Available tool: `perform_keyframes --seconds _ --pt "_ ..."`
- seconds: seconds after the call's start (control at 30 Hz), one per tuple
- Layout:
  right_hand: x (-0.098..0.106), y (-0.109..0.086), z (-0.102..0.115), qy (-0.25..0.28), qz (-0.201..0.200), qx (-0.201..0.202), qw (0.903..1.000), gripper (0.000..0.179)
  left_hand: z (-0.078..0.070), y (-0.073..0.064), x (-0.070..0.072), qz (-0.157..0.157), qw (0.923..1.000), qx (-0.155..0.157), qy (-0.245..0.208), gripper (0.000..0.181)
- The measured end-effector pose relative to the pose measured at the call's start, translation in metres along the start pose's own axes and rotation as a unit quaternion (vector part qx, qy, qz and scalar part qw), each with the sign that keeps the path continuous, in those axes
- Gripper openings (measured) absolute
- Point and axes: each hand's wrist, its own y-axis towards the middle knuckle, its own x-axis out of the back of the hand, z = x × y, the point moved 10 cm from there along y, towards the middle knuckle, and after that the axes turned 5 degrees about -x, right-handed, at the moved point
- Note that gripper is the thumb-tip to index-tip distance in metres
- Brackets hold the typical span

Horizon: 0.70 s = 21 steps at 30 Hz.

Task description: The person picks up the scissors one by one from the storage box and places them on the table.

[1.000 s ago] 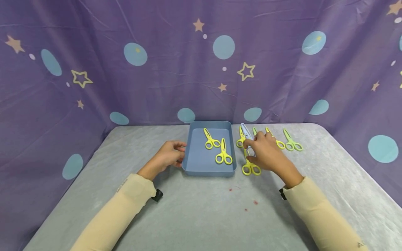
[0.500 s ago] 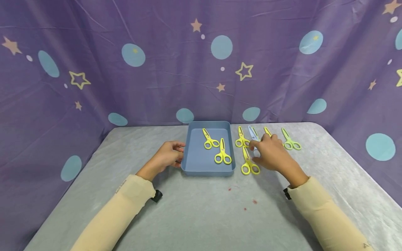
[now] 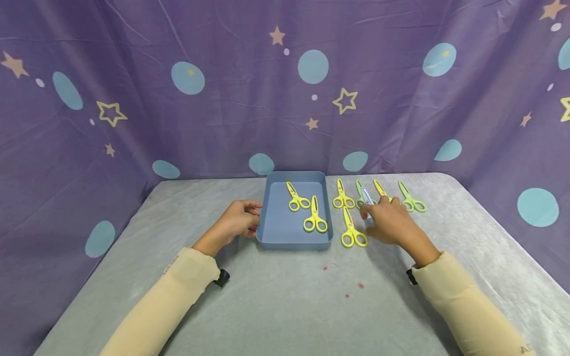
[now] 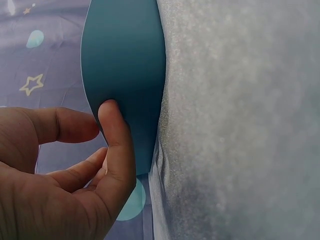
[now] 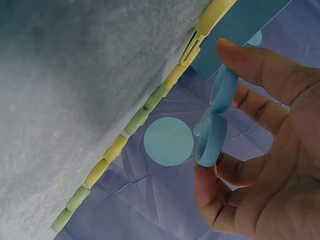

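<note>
In the head view a blue tray (image 3: 294, 245) holds two yellow scissors (image 3: 297, 199) (image 3: 314, 221). My left hand (image 3: 236, 220) rests at its left side, fingertips touching the outer wall and rim, as the tray wall (image 4: 127, 55) shows in the left wrist view. The right hand (image 3: 392, 220) pinches light blue scissors (image 5: 217, 117) by the handle loops, above the table. Their blades (image 3: 367, 197) point away and overlap green scissors (image 3: 359, 193) in the head view. Right of the tray lie yellow scissors (image 3: 343, 200), with another yellow pair (image 3: 352, 232) nearer.
More yellow scissors (image 3: 380, 188) lie partly behind the right hand, and green scissors (image 3: 410, 198) lie farthest right. A grey cloth covers the table (image 3: 285, 301). Behind it hangs a purple curtain (image 3: 240, 123) with stars and dots.
My right hand has moved to the right with the light blue scissors, away from the yellow pairs beside the tray, uncovering those and the green pair. The left hand stays at the tray.
</note>
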Motion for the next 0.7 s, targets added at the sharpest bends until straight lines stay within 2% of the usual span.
perform_keyframes --seconds 0.4,0.7 --pt "-0.010 0.001 -0.005 0.026 0.047 -0.022 0.9983 0.031 0.001 0.000 0.000 0.001 1.0000 0.002 -0.002 0.055" --pt "-0.022 0.000 -0.009 0.020 0.121 -0.017 0.9923 0.026 -0.001 -0.001 0.000 0.004 1.0000 0.000 0.000 0.055"
